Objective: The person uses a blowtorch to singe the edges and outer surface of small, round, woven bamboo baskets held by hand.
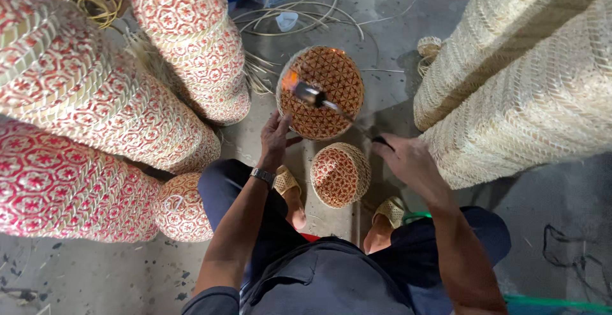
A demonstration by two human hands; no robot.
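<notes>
My left hand [275, 138] grips the near left rim of a round red-and-tan woven basket [331, 76] standing on the concrete floor. My right hand [408, 159] holds a gas torch [331, 106] by its dark handle; its metal nozzle reaches over the basket and an orange flame [290, 80] burns at the tip, against the basket's left side. A smaller woven basket of the same pattern [339, 173] sits between my feet, just below the larger one.
Stacks of red-patterned woven baskets [95, 111] fill the left side, with one more stack [197, 41] behind. Tall stacks of plain tan baskets [529, 79] stand on the right. Loose cane strips [299, 15] lie on the floor at the back.
</notes>
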